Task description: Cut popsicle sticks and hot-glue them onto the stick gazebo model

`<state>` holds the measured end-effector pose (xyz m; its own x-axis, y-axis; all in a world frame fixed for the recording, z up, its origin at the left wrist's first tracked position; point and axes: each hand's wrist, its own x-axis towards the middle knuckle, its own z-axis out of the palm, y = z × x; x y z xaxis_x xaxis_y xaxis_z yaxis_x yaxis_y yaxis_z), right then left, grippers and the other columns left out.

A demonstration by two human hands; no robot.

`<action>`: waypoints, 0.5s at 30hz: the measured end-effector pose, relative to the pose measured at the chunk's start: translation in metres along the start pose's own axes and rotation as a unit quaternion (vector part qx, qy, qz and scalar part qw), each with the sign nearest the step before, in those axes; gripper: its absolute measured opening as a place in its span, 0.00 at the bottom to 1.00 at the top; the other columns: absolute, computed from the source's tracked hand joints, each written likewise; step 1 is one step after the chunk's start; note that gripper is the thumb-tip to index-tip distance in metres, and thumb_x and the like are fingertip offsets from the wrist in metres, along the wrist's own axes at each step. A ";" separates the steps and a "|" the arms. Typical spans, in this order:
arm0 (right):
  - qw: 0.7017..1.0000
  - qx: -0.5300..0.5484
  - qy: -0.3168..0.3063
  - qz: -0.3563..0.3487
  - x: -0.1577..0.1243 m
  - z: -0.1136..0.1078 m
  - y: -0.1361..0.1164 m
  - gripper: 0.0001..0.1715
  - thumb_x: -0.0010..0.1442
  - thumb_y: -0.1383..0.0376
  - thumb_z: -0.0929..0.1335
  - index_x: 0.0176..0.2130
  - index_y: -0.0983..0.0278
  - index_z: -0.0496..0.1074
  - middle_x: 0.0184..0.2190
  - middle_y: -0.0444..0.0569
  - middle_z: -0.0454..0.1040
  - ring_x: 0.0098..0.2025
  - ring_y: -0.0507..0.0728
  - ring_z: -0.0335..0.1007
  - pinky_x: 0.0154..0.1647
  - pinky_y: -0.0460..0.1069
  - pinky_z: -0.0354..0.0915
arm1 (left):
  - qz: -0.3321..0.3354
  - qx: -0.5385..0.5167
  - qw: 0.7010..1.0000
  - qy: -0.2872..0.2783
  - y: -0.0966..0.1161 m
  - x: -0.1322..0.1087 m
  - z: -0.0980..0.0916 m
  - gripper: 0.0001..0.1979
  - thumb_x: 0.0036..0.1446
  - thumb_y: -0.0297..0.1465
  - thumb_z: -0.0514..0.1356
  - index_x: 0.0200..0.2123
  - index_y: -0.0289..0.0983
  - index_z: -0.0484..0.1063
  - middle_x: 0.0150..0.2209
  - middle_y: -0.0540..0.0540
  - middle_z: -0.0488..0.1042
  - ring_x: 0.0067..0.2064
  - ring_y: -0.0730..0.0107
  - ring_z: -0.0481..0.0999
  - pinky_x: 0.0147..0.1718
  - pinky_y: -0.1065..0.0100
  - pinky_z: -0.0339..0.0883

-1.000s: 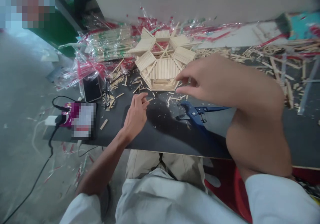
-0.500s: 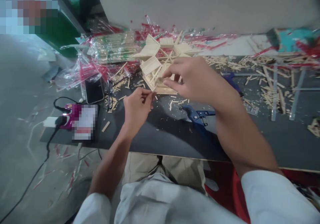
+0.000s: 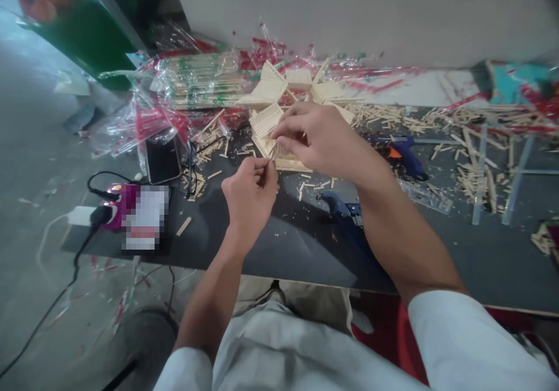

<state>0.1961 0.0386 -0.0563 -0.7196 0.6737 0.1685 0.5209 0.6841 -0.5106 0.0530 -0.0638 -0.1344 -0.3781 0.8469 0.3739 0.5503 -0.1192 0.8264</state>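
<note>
A small model built of thin wooden sticks (image 3: 267, 120), with slatted, roof-like panels, stands at the back middle of the dark table. At its near corner is my left hand (image 3: 252, 196), its thumb and fingertips pinched together; whatever lies between them is too small to make out. My right hand (image 3: 312, 135) reaches over the model's front from the right and covers part of it. Its thumb and index finger close toward each other just above the left fingertips, and what they pinch is not clear. Blue hand pliers (image 3: 340, 208) lie below my right forearm, partly covered.
A blue glue gun (image 3: 408, 157) lies right of the model, near a clear ruler (image 3: 425, 198) and glue sticks (image 3: 479, 176). Cut stick pieces (image 3: 469, 173) are scattered about. At left are wrapped stick bundles (image 3: 198, 82), a dark phone (image 3: 162, 159) and a purple power adapter (image 3: 120, 205) with cables.
My right hand has moved left and slightly down, closer to my left hand. The left hand has shifted a little right. The view has tilted slightly, and more of the glue gun shows.
</note>
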 end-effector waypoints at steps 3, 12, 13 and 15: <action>1.000 0.006 -0.006 0.018 0.001 0.000 0.001 0.18 0.71 0.58 0.63 0.49 0.55 0.81 0.50 0.52 0.80 0.50 0.64 0.74 0.52 0.61 0.70 | -0.008 -0.006 1.000 0.010 0.002 -0.002 0.004 0.06 0.66 0.33 0.59 0.36 0.38 0.69 0.28 0.52 0.80 0.26 0.74 0.82 0.28 0.74 0.73; 0.998 0.001 -0.030 0.052 0.000 -0.002 -0.003 0.22 0.71 0.54 0.61 0.51 0.54 0.81 0.53 0.54 0.80 0.52 0.67 0.74 0.53 0.62 0.69 | -0.036 0.022 0.998 0.039 0.012 -0.006 0.016 0.07 0.66 0.33 0.59 0.35 0.40 0.66 0.25 0.52 0.78 0.26 0.74 0.80 0.27 0.74 0.71; 0.998 0.001 -0.030 0.052 0.000 -0.002 -0.002 0.22 0.71 0.54 0.61 0.51 0.54 0.81 0.53 0.54 0.80 0.52 0.67 0.73 0.53 0.62 0.69 | -0.038 0.025 0.998 0.043 0.013 -0.007 0.017 0.07 0.66 0.33 0.59 0.34 0.40 0.66 0.25 0.52 0.77 0.26 0.74 0.80 0.27 0.75 0.71; 0.998 0.003 -0.027 0.047 0.000 -0.002 -0.002 0.22 0.71 0.54 0.61 0.51 0.54 0.81 0.53 0.54 0.80 0.52 0.67 0.73 0.53 0.62 0.69 | -0.036 0.027 0.998 0.050 0.014 -0.008 0.019 0.07 0.66 0.34 0.59 0.34 0.40 0.66 0.25 0.52 0.77 0.26 0.74 0.80 0.27 0.75 0.71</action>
<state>0.1962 0.0382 -0.0536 -0.6913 0.7189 0.0730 0.5856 0.6165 -0.5264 0.0779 -0.0623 -0.1343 -0.4894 0.7960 0.3561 0.5571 -0.0287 0.8300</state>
